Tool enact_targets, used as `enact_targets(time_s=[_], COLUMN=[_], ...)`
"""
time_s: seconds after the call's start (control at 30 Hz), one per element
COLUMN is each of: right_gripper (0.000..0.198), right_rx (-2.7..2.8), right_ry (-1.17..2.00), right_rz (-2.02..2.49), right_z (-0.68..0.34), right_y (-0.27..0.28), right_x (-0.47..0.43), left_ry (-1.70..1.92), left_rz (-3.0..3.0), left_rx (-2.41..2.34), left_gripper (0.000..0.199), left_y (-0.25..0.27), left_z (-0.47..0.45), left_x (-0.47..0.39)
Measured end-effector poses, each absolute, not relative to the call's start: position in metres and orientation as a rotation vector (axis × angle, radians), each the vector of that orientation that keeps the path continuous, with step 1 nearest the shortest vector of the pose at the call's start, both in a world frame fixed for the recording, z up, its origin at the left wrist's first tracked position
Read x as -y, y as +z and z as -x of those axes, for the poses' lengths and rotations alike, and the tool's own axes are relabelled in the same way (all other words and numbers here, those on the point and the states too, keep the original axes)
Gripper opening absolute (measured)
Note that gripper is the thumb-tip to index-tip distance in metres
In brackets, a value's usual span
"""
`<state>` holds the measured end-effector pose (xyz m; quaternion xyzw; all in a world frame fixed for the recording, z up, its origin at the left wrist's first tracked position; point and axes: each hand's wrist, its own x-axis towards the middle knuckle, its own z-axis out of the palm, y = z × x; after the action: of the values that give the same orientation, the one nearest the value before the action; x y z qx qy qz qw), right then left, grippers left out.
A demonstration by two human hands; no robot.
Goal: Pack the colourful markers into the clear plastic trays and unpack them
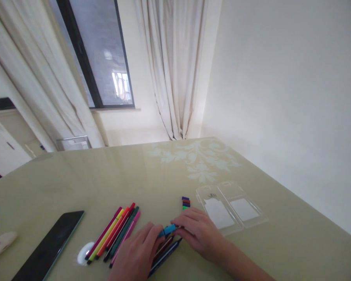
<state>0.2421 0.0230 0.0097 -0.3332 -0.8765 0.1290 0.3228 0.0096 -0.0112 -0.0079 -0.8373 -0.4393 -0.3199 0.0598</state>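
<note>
My left hand (139, 249) is closed around a light blue felt-tip marker (169, 229) and holds it slightly tilted. The fingertips of my right hand (200, 230) pinch together at the marker's right end; they partly hide that end. Beneath the hands lie a brown marker (164, 246) and a dark blue marker (165, 257), partly covered by my left hand. Just beyond my right fingers, several small coloured marker caps (186, 202) sit in a short row. Left of my left hand, several colourful markers (117, 232) lie side by side.
A clear plastic case (253, 222) lies unfolded on the right, with white inserts. A dark tablet-like device (51, 244) and a pale oval object (1, 246) are on the left. A white round piece (84, 253) touches the marker group. The table (105, 175) meets a wall on the right.
</note>
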Motion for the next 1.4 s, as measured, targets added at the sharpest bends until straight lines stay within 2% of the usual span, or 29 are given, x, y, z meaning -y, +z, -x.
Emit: enact_targets(time_s=[0.13, 0.43, 0.6, 0.73, 0.93, 1.2, 1.3, 1.4], right_gripper=[0.029, 0.025, 0.026, 0.026, 0.005, 0.005, 0.004, 0.005], right_rx=[2.36, 2.368, 2.056, 2.117, 2.403, 2.422, 2.387, 2.332], right_ry=[0.292, 0.116, 0.093, 0.125, 0.146, 0.006, -0.007, 0.045], right_rz=[0.786, 0.735, 1.003, 1.211, 1.339, 1.422, 1.422, 1.379], right_z=[-0.24, -0.256, -0.294, -0.293, -0.264, -0.262, -0.262, -0.259], right_y=[0.015, 0.024, 0.025, 0.022, 0.01, 0.004, 0.001, 0.002], right_x=[-0.02, -0.03, -0.058, -0.061, -0.046, -0.05, -0.052, -0.048], left_ry=[-0.955, -0.859, -0.894, -0.811, -0.73, -0.516, -0.434, -0.511], left_rz=[2.581, 2.591, 2.429, 2.474, 2.58, 2.119, 2.134, 2.261], left_rx=[1.22, 1.344, 1.599, 1.718, 1.726, 1.905, 1.949, 1.897], left_gripper=[0.025, 0.031, 0.026, 0.023, 0.017, 0.043, 0.049, 0.054], left_y=[-0.002, -0.002, -0.007, -0.011, -0.013, -0.013, -0.014, -0.018], left_z=[-0.009, -0.014, 0.012, 0.011, -0.002, 0.03, 0.034, 0.028], left_x=[0.012, 0.013, 0.004, 0.003, 0.01, -0.001, -0.003, -0.004])
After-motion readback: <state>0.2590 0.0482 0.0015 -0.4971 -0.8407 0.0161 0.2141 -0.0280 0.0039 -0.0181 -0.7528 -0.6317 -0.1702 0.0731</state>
